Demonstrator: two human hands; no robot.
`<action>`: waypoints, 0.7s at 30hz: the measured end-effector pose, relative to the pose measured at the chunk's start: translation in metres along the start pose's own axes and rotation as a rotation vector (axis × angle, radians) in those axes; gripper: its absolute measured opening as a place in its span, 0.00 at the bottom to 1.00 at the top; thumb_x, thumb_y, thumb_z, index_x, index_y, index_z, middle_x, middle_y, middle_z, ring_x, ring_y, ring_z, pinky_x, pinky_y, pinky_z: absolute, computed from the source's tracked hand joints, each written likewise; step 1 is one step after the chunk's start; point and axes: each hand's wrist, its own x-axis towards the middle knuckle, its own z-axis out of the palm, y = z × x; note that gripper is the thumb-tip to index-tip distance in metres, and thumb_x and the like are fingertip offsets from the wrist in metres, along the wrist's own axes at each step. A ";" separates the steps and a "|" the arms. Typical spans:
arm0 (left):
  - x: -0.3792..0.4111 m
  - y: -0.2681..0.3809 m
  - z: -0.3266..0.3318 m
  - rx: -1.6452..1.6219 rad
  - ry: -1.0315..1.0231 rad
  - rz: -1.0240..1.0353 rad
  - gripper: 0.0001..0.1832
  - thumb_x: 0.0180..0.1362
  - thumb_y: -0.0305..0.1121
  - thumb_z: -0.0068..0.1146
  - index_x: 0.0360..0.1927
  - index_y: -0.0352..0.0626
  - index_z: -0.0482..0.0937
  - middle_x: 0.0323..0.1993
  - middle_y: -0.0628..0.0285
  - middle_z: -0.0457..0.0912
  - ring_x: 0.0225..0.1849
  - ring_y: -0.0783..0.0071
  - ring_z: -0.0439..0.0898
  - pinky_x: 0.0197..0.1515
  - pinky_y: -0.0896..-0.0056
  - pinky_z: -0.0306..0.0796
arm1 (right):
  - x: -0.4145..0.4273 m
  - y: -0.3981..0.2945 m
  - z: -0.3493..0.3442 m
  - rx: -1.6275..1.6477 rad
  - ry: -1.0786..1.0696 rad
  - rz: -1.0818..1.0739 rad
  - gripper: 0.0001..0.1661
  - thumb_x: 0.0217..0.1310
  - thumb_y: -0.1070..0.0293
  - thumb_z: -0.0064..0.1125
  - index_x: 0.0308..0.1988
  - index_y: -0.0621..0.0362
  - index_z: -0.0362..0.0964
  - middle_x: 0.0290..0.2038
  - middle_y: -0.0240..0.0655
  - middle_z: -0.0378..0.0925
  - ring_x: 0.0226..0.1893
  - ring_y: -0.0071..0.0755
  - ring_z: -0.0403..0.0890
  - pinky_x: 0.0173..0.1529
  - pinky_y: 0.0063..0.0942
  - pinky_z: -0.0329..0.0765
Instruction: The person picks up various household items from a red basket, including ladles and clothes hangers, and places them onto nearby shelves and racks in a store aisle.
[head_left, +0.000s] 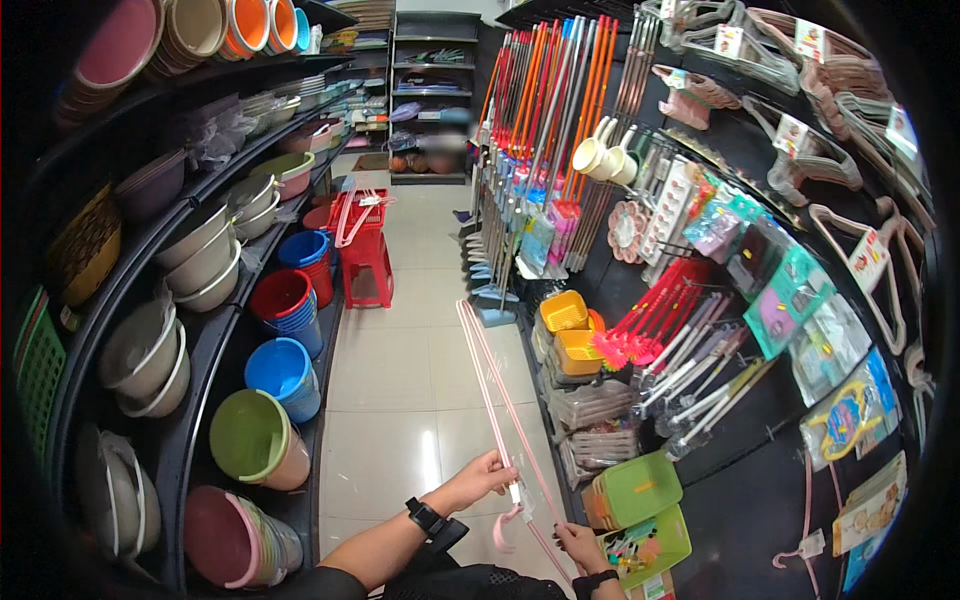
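Note:
My left hand (480, 480) grips a set of long pink clothes hangers (477, 375) near the white wrapped label at their neck. The pink hook (504, 529) hangs just below those fingers. Farther down, my right hand (579, 546) holds the other side of the same hangers, its fingers closed around a thin pink bar. The hangers' narrow end points away from me over the tiled floor. How many hangers are bundled I cannot tell. At lower right, another pink hanger (808, 517) with a white tag hangs by the shelf.
Plastic buckets (259, 435) and basins (196, 259) fill the left shelves. A red stool (366, 270) carries a red basket (367, 210) with pink hangers. Along the right hang mops and brooms (547, 112), red brushes (652, 319) and packaged goods. Green bins (637, 491) sit near my right hand.

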 end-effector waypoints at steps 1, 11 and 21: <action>0.001 -0.002 -0.012 -0.031 0.020 -0.012 0.16 0.67 0.41 0.57 0.50 0.43 0.72 0.38 0.67 0.78 0.38 0.79 0.77 0.41 0.74 0.73 | 0.002 -0.009 0.017 0.025 -0.047 0.027 0.23 0.69 0.53 0.55 0.46 0.64 0.80 0.34 0.33 0.83 0.34 0.27 0.82 0.41 0.26 0.78; 0.047 0.050 -0.129 -0.026 0.296 -0.057 0.11 0.63 0.36 0.59 0.39 0.41 0.72 0.29 0.67 0.77 0.28 0.80 0.75 0.31 0.76 0.70 | 0.040 -0.113 0.088 0.079 -0.380 0.143 0.33 0.75 0.43 0.40 0.58 0.59 0.73 0.46 0.28 0.78 0.44 0.25 0.76 0.50 0.28 0.75; 0.108 0.075 -0.258 -0.058 0.555 -0.062 0.12 0.67 0.39 0.55 0.41 0.41 0.73 0.34 0.66 0.77 0.31 0.80 0.75 0.32 0.78 0.69 | 0.140 -0.223 0.154 0.029 -0.036 -0.200 0.16 0.66 0.62 0.61 0.40 0.67 0.79 0.25 0.25 0.74 0.28 0.17 0.71 0.34 0.22 0.70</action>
